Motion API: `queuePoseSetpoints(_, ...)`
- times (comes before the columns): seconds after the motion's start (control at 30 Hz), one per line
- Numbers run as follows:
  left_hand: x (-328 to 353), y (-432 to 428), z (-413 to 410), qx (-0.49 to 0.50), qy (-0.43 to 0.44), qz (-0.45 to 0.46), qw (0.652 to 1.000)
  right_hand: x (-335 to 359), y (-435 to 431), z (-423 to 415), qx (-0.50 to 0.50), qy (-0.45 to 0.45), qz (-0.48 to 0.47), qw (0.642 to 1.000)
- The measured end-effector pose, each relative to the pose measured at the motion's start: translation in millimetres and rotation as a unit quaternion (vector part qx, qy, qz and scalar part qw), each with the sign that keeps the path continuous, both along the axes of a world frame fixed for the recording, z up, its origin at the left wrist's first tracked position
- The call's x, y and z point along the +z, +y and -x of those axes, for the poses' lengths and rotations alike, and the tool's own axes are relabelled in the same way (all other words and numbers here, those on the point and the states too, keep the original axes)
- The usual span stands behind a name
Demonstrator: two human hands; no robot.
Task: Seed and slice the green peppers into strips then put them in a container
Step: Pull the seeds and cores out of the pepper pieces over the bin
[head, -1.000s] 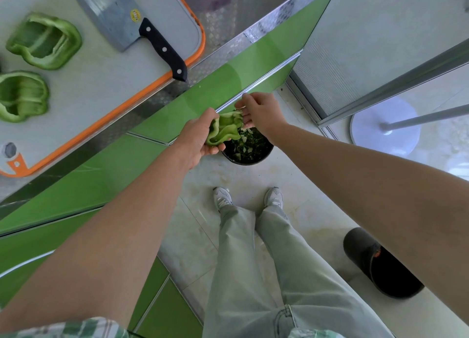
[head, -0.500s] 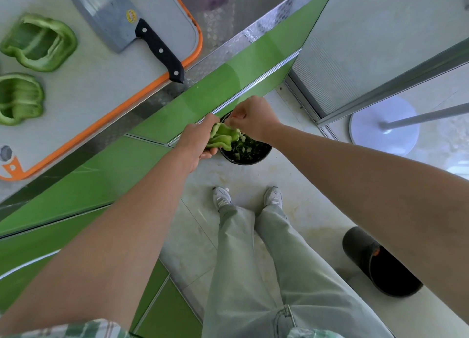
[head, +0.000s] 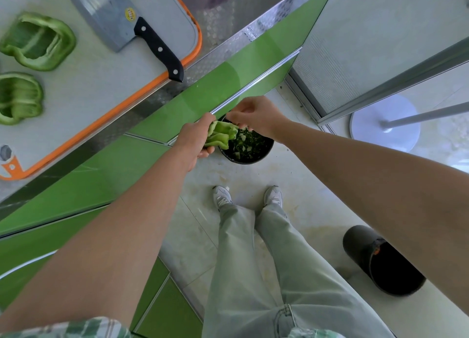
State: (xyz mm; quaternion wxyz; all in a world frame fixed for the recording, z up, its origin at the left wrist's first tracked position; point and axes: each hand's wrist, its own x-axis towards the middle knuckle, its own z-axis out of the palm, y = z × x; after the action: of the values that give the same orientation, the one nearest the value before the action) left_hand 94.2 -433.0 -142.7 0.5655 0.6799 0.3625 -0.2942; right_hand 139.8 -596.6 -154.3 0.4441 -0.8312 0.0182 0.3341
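My left hand [head: 193, 142] grips a green pepper piece [head: 220, 134] below the counter edge, right over a round black bin [head: 267, 151] on the floor that holds green scraps. My right hand [head: 256, 114] is at the pepper's upper edge with fingertips pinched together; whatever is between them is hidden. Two more hollowed pepper halves, a far one [head: 38, 41] and a near one [head: 17, 98], lie cut side up on the white, orange-rimmed cutting board [head: 101, 84] at the upper left. A cleaver [head: 109, 10] with a black handle rests on the board's right side.
Green cabinet fronts [head: 101, 185] run under the metal counter edge. My legs and shoes [head: 223, 198] stand on the tiled floor beside the bin. A second black bin [head: 380, 261] lies tipped at the lower right. A white round stand base [head: 383, 127] sits behind a glass door frame.
My right hand drew its fingers in from the pepper's top into a pinch at its edge. My left hand has kept the pepper over the bin, turning it slightly.
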Motion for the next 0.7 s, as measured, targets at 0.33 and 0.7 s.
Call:
queuePoseSetpoints(0.33,2,-4,0,-0.019,-0.007,-0.003,1.000,9,15,7,0.158,-0.170,0.144,0.962)
queuePoseSetpoints(0.7,3,-3,3,-0.022,-0.012,0.027,0.999,-1,10,8,0.021,-0.102,0.141,0.985)
